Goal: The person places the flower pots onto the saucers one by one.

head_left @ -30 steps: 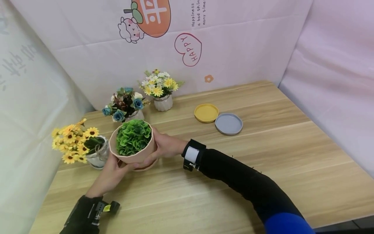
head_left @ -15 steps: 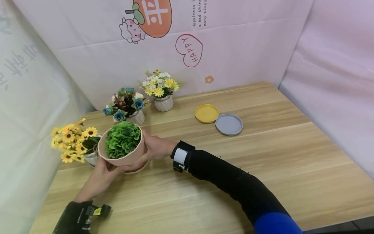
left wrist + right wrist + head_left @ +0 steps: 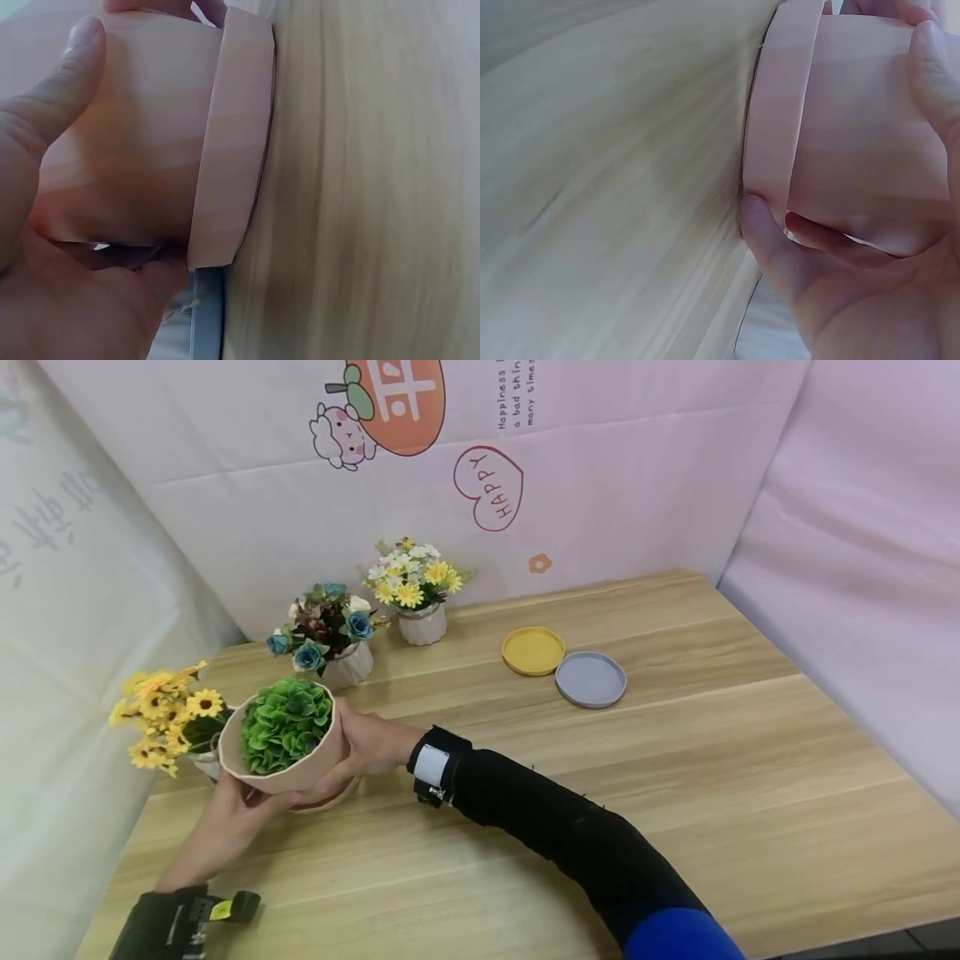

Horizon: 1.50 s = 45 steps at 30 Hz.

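Nearest to you, black straps wrap both forearms, and a patch of blue sleeve point(image 3: 682, 935) shows at the near edge on the right. Your left hand point(image 3: 225, 818) grips the near left side of the pink pot point(image 3: 311, 760), and your right hand point(image 3: 371, 745) holds its right side, so both are wrapped round the one pot, their thumbs lying close to each other on its near wall. The pot is over the left part of the wooden table point(image 3: 750, 777), its mouth facing up and the axis from base to rim standing about upright, square to the tabletop. Green foliage point(image 3: 285, 727) fills it in a rounded clump below the rim. Under the pot is a matching pink saucer point(image 3: 234, 139), level along the table surface; you cannot tell whether its whole base touches down. A finger of your right hand touches the saucer's edge. Just beyond the pot to the left, sunflowers point(image 3: 161, 714) lean left, their container partly hidden by it. Farther off stands a white pot point(image 3: 348, 665) with blue roses, and beyond that a pot of white and yellow daisies point(image 3: 412, 577). To the far right, a grey dish point(image 3: 591, 680) lies just beside a yellow dish point(image 3: 533, 652). Behind everything hangs a printed white cloth point(image 3: 637, 485).
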{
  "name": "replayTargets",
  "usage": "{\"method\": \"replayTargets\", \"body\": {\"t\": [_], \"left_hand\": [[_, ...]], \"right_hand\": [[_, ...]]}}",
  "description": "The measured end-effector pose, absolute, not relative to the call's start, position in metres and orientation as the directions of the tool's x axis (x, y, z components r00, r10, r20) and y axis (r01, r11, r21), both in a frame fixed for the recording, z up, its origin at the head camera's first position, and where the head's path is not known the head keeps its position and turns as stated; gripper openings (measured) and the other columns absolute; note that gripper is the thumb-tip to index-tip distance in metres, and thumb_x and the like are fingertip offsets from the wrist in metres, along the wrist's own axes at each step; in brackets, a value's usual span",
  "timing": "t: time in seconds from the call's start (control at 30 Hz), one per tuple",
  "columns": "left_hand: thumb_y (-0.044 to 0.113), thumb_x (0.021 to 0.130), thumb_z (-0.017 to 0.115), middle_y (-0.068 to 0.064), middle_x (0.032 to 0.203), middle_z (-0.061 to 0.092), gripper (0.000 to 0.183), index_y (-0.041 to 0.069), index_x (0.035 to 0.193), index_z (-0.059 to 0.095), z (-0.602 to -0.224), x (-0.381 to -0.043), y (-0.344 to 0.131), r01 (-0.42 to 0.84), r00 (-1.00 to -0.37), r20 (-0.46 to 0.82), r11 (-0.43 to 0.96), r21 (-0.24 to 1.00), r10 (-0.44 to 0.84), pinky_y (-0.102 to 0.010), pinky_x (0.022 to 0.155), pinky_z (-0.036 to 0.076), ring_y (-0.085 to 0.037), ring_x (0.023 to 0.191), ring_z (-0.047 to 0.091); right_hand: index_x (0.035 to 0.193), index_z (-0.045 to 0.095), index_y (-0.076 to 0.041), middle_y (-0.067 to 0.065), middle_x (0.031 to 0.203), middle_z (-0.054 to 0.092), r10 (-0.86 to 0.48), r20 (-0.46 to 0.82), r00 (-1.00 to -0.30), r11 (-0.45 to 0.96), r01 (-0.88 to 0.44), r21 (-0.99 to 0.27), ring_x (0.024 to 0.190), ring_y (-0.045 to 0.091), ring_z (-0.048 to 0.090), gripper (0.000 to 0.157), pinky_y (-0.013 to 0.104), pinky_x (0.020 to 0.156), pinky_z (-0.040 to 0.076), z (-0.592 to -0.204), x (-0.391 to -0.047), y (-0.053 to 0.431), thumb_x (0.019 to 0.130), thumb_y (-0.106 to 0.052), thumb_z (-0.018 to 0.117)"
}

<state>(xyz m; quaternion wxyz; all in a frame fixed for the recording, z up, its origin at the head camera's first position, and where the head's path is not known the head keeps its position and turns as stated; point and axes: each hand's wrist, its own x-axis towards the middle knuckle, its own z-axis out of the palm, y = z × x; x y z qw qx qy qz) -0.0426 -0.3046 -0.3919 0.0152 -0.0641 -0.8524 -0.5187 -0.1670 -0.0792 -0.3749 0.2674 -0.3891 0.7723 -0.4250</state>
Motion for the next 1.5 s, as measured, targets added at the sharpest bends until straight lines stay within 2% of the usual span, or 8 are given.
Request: {"method": "replayTargets", "body": {"t": [0.47, 0.63, 0.83, 0.9, 1.0, 1.17, 1.37, 1.5], "left_hand": [[-0.005, 0.092, 0.077, -0.009, 0.171, 0.029, 0.107, 0.031, 0.170, 0.013, -0.404, -0.036, -0.328, 0.151, -0.987, 0.157, 0.460, 0.875, 0.024, 0.000, 0.105, 0.040, 0.011, 0.140, 0.040], [0.002, 0.095, 0.077, -0.008, 0.176, 0.019, 0.111, 0.037, 0.170, 0.003, -0.399, -0.029, -0.322, 0.111, -0.994, 0.107, 0.485, 0.867, 0.035, -0.001, 0.106, 0.040, -0.012, 0.155, 0.036], [0.028, 0.102, 0.073, -0.037, 0.166, 0.028, 0.099, 0.003, 0.169, 0.004, -0.377, -0.002, -0.322, -0.132, -0.989, -0.138, 0.688, 0.714, -0.046, -0.057, 0.114, 0.047, -0.059, 0.145, 0.040], [0.035, 0.103, 0.070, -0.040, 0.154, 0.046, 0.087, -0.009, 0.161, 0.023, -0.367, 0.009, -0.324, -0.199, -0.977, -0.188, 0.754, 0.626, -0.102, -0.058, 0.104, 0.056, -0.057, 0.136, 0.053], [0.040, 0.103, 0.069, -0.029, 0.132, 0.070, 0.064, -0.007, 0.144, 0.054, -0.352, 0.021, -0.324, -0.245, -0.968, -0.188, 0.805, 0.540, -0.168, -0.033, 0.082, 0.065, -0.029, 0.110, 0.076], [0.030, 0.102, 0.072, -0.011, 0.121, 0.079, 0.041, 0.005, 0.134, 0.066, -0.338, 0.036, -0.294, -0.138, -0.990, -0.106, 0.780, 0.611, -0.092, -0.019, 0.076, 0.061, 0.010, 0.093, 0.069], [0.018, 0.098, 0.077, -0.011, 0.142, 0.068, 0.064, 0.011, 0.153, 0.047, -0.326, 0.014, -0.233, 0.161, -0.987, 0.130, 0.650, 0.743, 0.096, -0.015, 0.100, 0.056, -0.008, 0.125, 0.068], [0.025, 0.099, 0.077, -0.021, 0.159, 0.049, 0.080, 0.005, 0.161, 0.032, -0.328, -0.017, -0.198, 0.139, -0.990, 0.112, 0.577, 0.805, 0.082, -0.041, 0.119, 0.049, -0.035, 0.146, 0.052]], "right_hand": [[0.169, -0.004, -0.016, 0.015, 0.171, 0.033, -0.839, -0.085, -0.537, 0.346, -0.406, -0.846, 0.150, 0.017, 0.044, 0.126, 0.016, 0.115, 0.039, -0.381, -0.166, -0.102, 0.087, -0.037, 0.089], [0.169, -0.004, -0.015, 0.013, 0.176, 0.019, -0.867, -0.060, -0.494, 0.306, -0.436, -0.846, 0.160, 0.019, 0.030, 0.122, 0.022, 0.127, 0.030, -0.384, -0.166, -0.089, 0.090, -0.037, 0.086], [0.170, 0.000, -0.014, 0.018, 0.175, 0.023, -0.856, -0.073, -0.512, 0.353, -0.476, -0.805, 0.161, 0.030, 0.032, 0.119, 0.040, 0.131, 0.032, -0.375, -0.168, -0.049, 0.091, -0.044, 0.084], [0.170, 0.003, -0.014, 0.019, 0.174, 0.025, -0.844, -0.069, -0.533, 0.375, -0.491, -0.786, 0.159, 0.032, 0.034, 0.116, 0.045, 0.131, 0.032, -0.370, -0.169, -0.033, 0.092, -0.045, 0.082], [0.170, 0.007, -0.011, 0.021, 0.172, 0.029, -0.820, -0.060, -0.570, 0.409, -0.508, -0.759, 0.158, 0.035, 0.036, 0.112, 0.049, 0.130, 0.033, -0.363, -0.172, -0.003, 0.093, -0.044, 0.081], [0.169, 0.013, -0.004, 0.022, 0.174, 0.023, -0.757, -0.038, -0.653, 0.510, -0.552, -0.660, 0.161, 0.036, 0.027, 0.109, 0.052, 0.133, 0.025, -0.353, -0.181, 0.054, 0.093, -0.043, 0.081], [0.166, 0.020, 0.002, 0.027, 0.172, 0.023, -0.648, 0.037, -0.761, 0.611, -0.548, -0.572, 0.160, 0.043, 0.025, 0.109, 0.060, 0.132, 0.025, -0.339, -0.207, 0.127, 0.090, -0.042, 0.085], [0.166, 0.017, 0.002, 0.028, 0.172, 0.021, -0.535, 0.014, -0.845, 0.717, -0.463, -0.521, 0.160, 0.046, 0.021, 0.116, 0.065, 0.130, 0.025, -0.340, -0.224, 0.170, 0.088, -0.051, 0.084]]}}
